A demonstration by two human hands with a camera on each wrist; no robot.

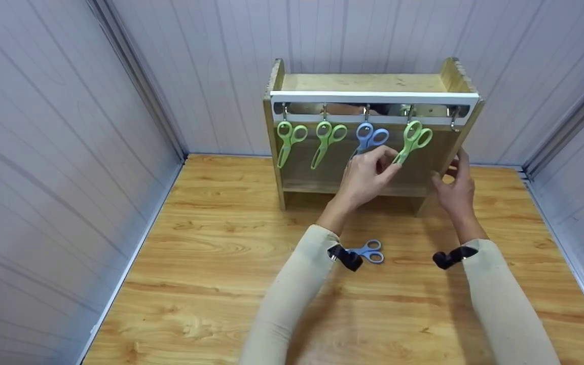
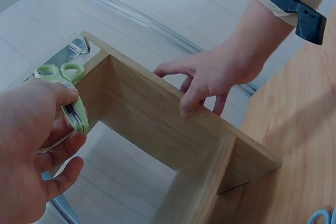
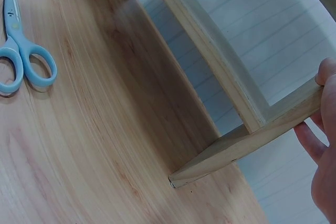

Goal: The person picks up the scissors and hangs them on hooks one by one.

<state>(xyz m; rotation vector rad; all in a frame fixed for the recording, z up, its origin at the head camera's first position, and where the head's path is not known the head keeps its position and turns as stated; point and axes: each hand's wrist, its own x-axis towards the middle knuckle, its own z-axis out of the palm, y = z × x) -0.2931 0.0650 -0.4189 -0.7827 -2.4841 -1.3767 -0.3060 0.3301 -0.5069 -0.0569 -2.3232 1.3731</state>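
My left hand (image 1: 367, 175) pinches green scissors (image 1: 411, 142) low on the blades, between thumb and fingers. In the head view their handle loop is at a hook of the white hook rail (image 1: 373, 96). The left wrist view shows the thumb over these scissors (image 2: 74, 100). With the right hand (image 1: 455, 190) I grip the right side panel of the wooden shelf (image 1: 292, 195), thumb on the inner side and fingers outside. Just left of the pinched pair hang blue scissors (image 1: 365, 136), their lower part behind my left hand.
Two more green scissors (image 1: 284, 142) hang at the rail's left. A bare hook (image 1: 454, 121) is at its right end. Blue scissors (image 1: 373, 252) lie on the wooden tabletop (image 1: 195, 284), partly covered by the left wrist camera. Pale panelled walls (image 1: 221, 76) enclose the table.
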